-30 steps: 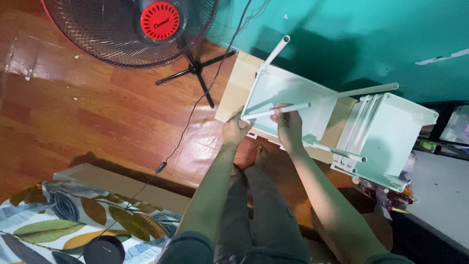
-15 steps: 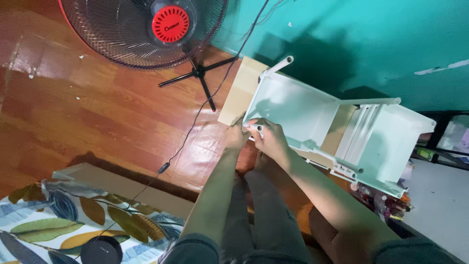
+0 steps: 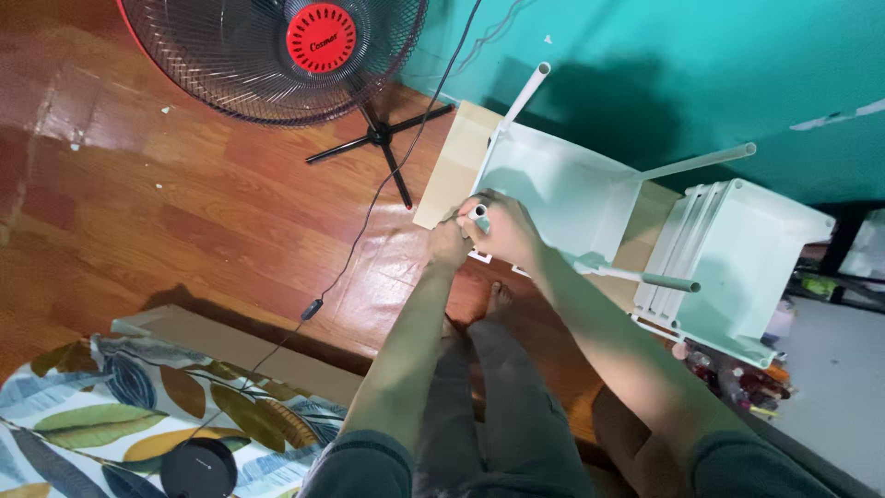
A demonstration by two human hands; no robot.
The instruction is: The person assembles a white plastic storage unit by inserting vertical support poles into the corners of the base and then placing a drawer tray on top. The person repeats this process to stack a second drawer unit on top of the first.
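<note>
wood floor, teal wall | right hand clenched round white tube | left hand curled against white shelf tray

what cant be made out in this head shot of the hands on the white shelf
- Lower end of the white tube: the right hand covers it.
- Left hand fingertips: hidden behind the right hand.
- Corner of the white shelf tray under both hands: covered.
- Small items by the stacked trays: too small.

Home room: glossy wooden floor, teal painted wall, standing fan with trailing power cord, leaf-print rug, white plastic shelf unit half assembled on floor.
</note>
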